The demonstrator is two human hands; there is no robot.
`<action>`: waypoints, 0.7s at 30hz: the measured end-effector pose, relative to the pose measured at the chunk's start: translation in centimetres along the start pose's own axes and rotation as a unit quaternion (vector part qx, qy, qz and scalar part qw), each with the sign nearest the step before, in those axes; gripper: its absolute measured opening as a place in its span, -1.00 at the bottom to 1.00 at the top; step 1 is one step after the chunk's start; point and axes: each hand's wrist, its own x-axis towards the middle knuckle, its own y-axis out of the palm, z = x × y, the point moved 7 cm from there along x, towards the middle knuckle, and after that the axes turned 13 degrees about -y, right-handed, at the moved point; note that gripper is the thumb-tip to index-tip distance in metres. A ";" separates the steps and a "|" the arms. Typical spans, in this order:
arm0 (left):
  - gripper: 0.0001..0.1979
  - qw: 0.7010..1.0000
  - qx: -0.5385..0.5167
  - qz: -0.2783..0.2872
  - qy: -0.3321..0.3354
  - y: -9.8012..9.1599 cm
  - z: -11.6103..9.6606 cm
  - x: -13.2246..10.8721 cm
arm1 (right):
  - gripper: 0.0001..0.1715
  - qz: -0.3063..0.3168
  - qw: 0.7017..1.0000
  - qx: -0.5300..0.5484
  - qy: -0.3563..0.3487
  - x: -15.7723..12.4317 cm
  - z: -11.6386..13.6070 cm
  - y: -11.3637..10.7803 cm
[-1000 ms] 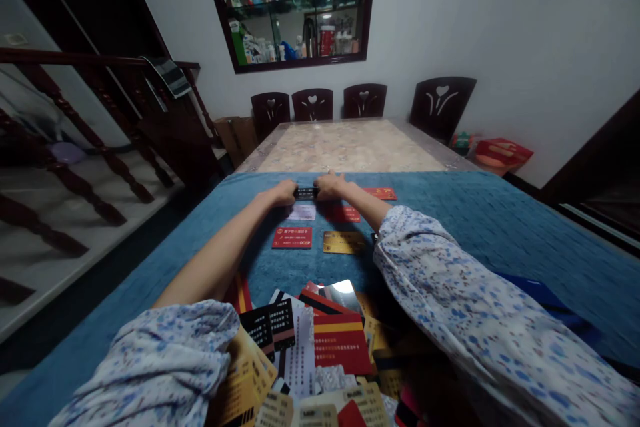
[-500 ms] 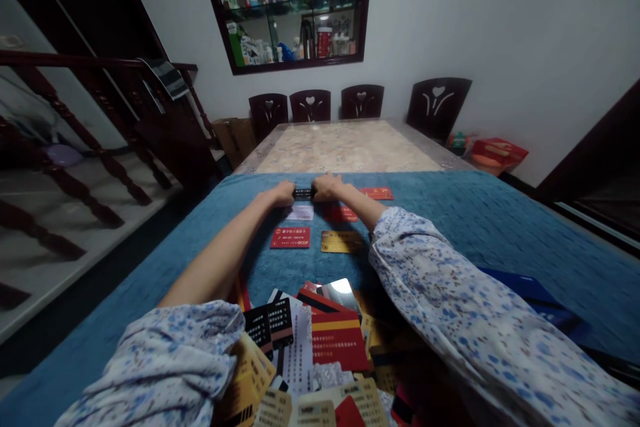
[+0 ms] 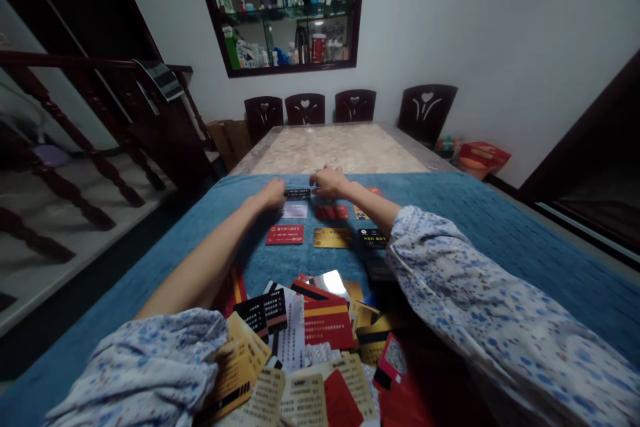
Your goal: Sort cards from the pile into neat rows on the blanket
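Observation:
At the far side of the blue cloth, a black card (image 3: 297, 194) shows as a narrow dark strip. My left hand (image 3: 273, 194) is closed at its left end, fingertips mostly hidden. Just off the right end is my right hand (image 3: 328, 182), fingers apart and holding nothing. Closer to me lie rows of cards: a pale purple card (image 3: 294, 211), a red card (image 3: 332, 213), a red lettered card (image 3: 285, 235), a gold card (image 3: 333, 238) and a black-and-yellow card (image 3: 373, 238). My right forearm partly covers the cards on that side.
A loose heap of mixed cards (image 3: 327, 323) fills the near edge of the blue cloth (image 3: 500, 247). Beyond the cloth is a bare marble-patterned tabletop (image 3: 330, 147), with dark chairs (image 3: 355, 107) behind it. A stair railing (image 3: 75, 127) stands to the left.
My right hand has come off the black card's right end, its fingers spreading. My left hand stays at the other end. The view has turned slightly right, and the black-and-yellow card now shows.

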 end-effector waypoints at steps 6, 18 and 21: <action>-0.55 0.999 -0.004 -0.051 0.004 -1.5 -0.7 -2.2 | -0.72 -0.022 1.000 -0.009 -0.016 -3.1 0.4 -1.4; -0.68 0.997 0.008 -0.060 0.049 -2.9 -4.6 -7.4 | -0.73 -0.015 1.000 -0.014 -0.018 -10.5 1.1 -2.8; -0.70 0.996 -0.015 -0.066 0.063 -2.8 -5.4 -8.6 | -0.73 -0.014 1.000 -0.013 -0.017 -12.3 0.9 -2.9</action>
